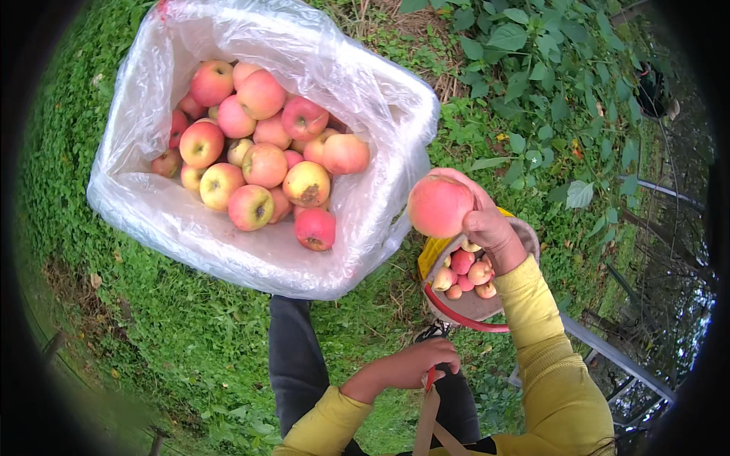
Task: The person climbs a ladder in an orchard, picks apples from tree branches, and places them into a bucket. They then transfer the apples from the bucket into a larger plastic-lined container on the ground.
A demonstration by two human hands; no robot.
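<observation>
My right hand (487, 222) grips a large pink-red apple (440, 206) between the lined crate and the bucket. Below that hand is a yellow bucket (432, 257) with a fabric lining and a red rim or handle, holding several smaller apples (462, 261). My left hand (419, 363) is closed around a small red-handled tool (430, 378), mostly hidden by the fingers, near a beige strap. At the upper left, a crate lined with clear plastic (393, 188) holds many red and yellow apples (264, 165); one yellow apple (307, 184) has a brown blemish.
Grass and low weeds (188, 336) cover the ground. Leafy plants (530, 74) grow at the upper right. A metal ladder-like frame (619, 356) stands at the lower right, beside branches. My legs (296, 353) are below the crate.
</observation>
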